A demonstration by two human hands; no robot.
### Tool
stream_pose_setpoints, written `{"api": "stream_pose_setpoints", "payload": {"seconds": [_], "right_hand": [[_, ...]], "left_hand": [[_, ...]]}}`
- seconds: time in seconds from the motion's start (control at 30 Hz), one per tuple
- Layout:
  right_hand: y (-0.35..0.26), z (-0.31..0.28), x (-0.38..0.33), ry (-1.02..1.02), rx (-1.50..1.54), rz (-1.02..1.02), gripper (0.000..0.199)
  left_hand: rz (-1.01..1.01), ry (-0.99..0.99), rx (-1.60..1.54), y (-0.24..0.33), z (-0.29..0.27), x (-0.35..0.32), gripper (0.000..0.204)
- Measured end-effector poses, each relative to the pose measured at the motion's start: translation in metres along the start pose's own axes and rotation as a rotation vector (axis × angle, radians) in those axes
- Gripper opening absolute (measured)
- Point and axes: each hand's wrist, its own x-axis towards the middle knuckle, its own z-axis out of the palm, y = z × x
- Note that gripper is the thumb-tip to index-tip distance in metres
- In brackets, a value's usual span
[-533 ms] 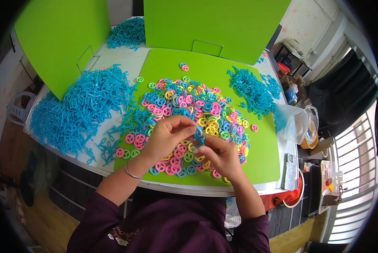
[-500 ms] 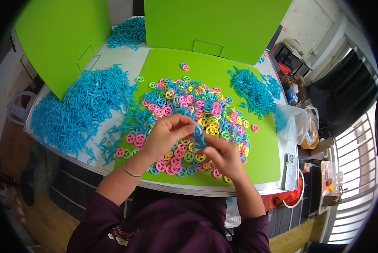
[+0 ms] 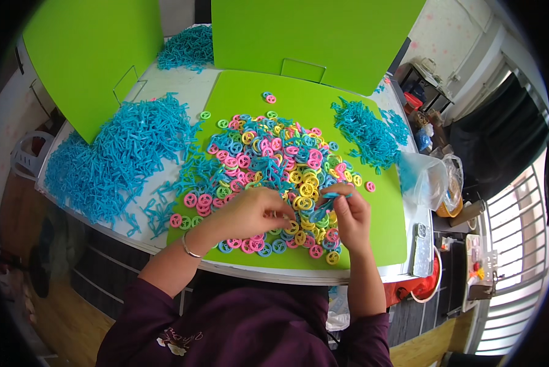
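My right hand [image 3: 352,217] pinches a small blue plastic piece [image 3: 321,211] between thumb and fingers, just above the right part of the ring pile. My left hand [image 3: 256,213] is low over the front of the pile. Its fingers are curved, with a gap between thumb and forefinger, beside a yellow ring [image 3: 300,238]. The pile [image 3: 244,161] mixes pink, blue, yellow and green plastic rings with spokes inside, like little steering wheels. Thin blue forked pieces [image 3: 268,166] lie scattered among them. Part of the pile is hidden under my hands.
A big heap of blue forked pieces [image 3: 127,147] covers the table's left side. Smaller heaps lie at the back left [image 3: 187,49] and right [image 3: 369,134]. Upright green boards [image 3: 314,37] stand behind. A phone [image 3: 422,251] and clear plastic bag [image 3: 422,177] are at the right edge.
My hands have moved apart. The right hand went to the right with the blue piece; the left let go of it and dropped lower, toward the front rings.
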Motion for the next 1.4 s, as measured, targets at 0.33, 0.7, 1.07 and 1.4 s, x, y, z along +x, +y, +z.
{"api": "stream_pose_setpoints", "payload": {"seconds": [0.33, 0.7, 1.07, 1.4], "right_hand": [[0.002, -0.005, 0.004, -0.004, 0.422, 0.117, 0.018], [0.003, -0.005, 0.006, -0.001, 0.355, 0.203, 0.017], [0.005, -0.003, 0.007, 0.001, 0.325, 0.27, 0.016], [-0.001, 0.005, 0.001, -0.235, 0.376, 0.34, 0.018]], "left_hand": [[0.532, 0.144, 0.587, -0.023, 0.022, 0.005, 0.026], [0.419, 0.295, 0.564, -0.026, 0.019, 0.005, 0.031], [0.531, 0.344, 0.679, -0.023, 0.025, 0.004, 0.026], [-0.033, 0.06, -0.832, -0.017, 0.01, 0.008, 0.018]]}}
